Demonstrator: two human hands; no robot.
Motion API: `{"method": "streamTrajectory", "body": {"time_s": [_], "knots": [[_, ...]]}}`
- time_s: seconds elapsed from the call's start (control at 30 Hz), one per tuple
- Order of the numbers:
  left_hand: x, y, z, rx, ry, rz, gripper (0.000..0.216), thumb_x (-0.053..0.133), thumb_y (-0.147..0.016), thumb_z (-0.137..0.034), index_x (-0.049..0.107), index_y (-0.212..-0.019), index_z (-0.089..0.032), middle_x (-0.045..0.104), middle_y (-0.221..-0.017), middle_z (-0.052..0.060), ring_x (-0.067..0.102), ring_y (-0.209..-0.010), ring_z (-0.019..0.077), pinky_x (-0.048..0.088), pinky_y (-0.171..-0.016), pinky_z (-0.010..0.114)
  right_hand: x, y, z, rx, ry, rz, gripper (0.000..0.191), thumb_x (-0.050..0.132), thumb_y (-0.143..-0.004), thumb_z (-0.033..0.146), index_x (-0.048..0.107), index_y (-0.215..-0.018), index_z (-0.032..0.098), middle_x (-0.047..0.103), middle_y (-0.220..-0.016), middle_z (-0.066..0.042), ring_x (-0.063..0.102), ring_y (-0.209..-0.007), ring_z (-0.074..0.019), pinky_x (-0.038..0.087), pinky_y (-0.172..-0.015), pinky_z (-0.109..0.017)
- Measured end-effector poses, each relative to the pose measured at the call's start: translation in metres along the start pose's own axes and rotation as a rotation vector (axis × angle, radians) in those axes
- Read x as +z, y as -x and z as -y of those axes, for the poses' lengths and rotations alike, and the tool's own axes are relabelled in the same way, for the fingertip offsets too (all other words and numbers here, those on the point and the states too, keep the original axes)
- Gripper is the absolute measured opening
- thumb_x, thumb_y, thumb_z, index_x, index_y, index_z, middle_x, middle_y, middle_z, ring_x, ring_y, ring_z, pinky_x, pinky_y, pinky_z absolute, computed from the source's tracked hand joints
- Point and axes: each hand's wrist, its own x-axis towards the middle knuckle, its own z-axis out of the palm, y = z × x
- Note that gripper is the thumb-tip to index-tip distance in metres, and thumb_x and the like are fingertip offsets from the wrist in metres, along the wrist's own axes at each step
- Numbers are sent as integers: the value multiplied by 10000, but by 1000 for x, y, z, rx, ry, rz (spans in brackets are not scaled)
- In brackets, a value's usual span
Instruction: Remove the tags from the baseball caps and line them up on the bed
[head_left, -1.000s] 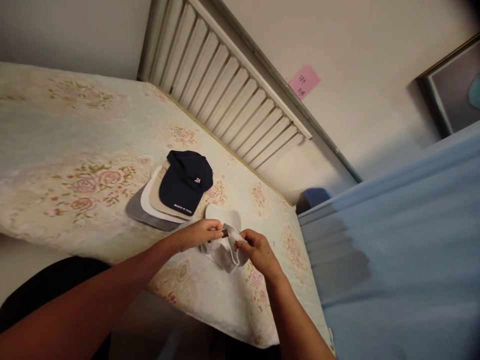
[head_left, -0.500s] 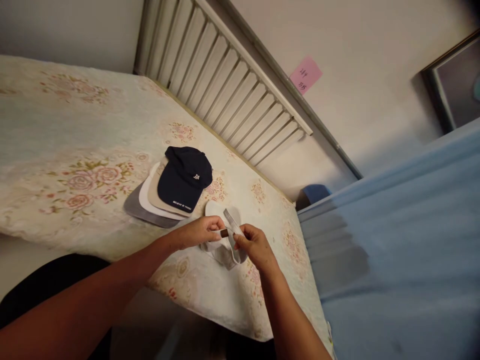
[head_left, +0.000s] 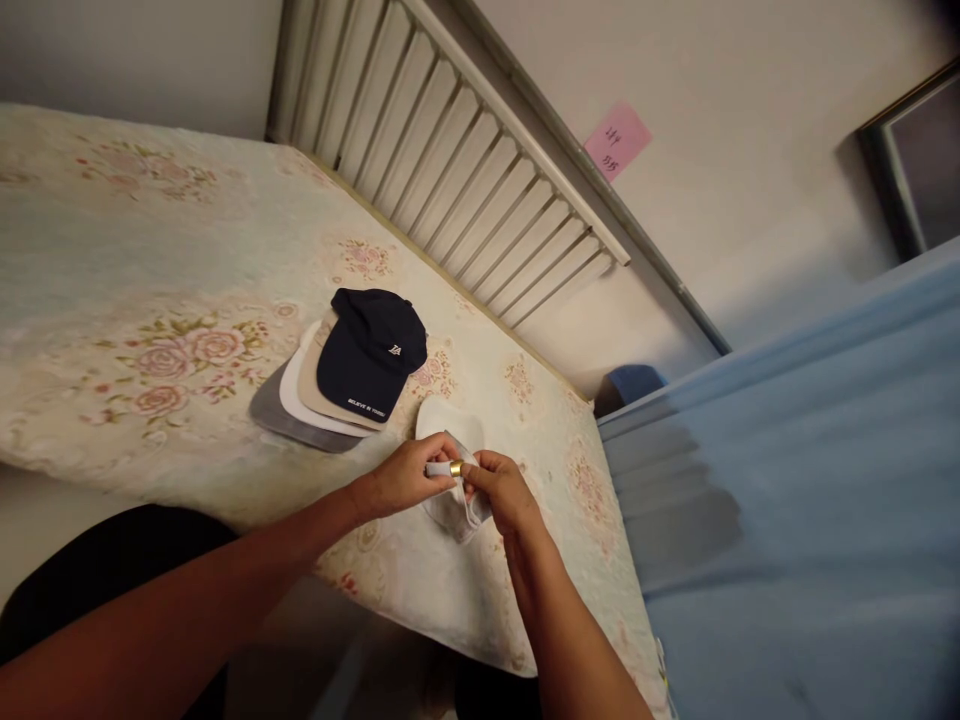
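On the flowered counter (head_left: 217,240), just right of the stacked caps (head_left: 367,355), sits the pale cap (head_left: 450,518)! Left hand (head_left: 401,478) pinches its strap (head_left: 437,468), right hand (head_left: 507,490) pinches too, fingers meeting at the gold buckle (head_left: 457,468).

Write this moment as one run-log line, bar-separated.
left hand: holds strap of pale cap | right hand: pinches at gold clasp | navy cap: atop cap stack | cap stack: on floral cloth
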Motion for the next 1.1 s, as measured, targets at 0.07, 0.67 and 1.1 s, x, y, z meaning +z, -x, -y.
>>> {"method": "streamTrajectory", "body": {"time_s": [0.07,0.67,1.1], "knots": [[2,1,0,17,-54,-23,159,580,-722,-151,565,-877,-185,614,-759,-31,576,-735,132,415,-672,242,-1,-1,-3,26,-67,10,248,712,-615,350,554,-577,163,555,-435,38,389,-360,-63,240,-415,-208],[12,7,8,206,-387,-152,63,575,-801,-191,559,-861,-186,632,-818,13,602,-803,164,448,-737,276,5,-2,-13,4,-244,77,267,764,-599,359,586,-603,160,608,-466,16,481,-420,-86,325,-469,-202],[7,7,-2,101,-137,-203,98,581,-752,-149,604,-843,-179,671,-803,-3,613,-754,136,466,-714,249,-6,6,-6,-92,-273,57,243,705,-705,385,628,-793,172,597,-464,39,538,-442,-117,423,-557,-243]]}}
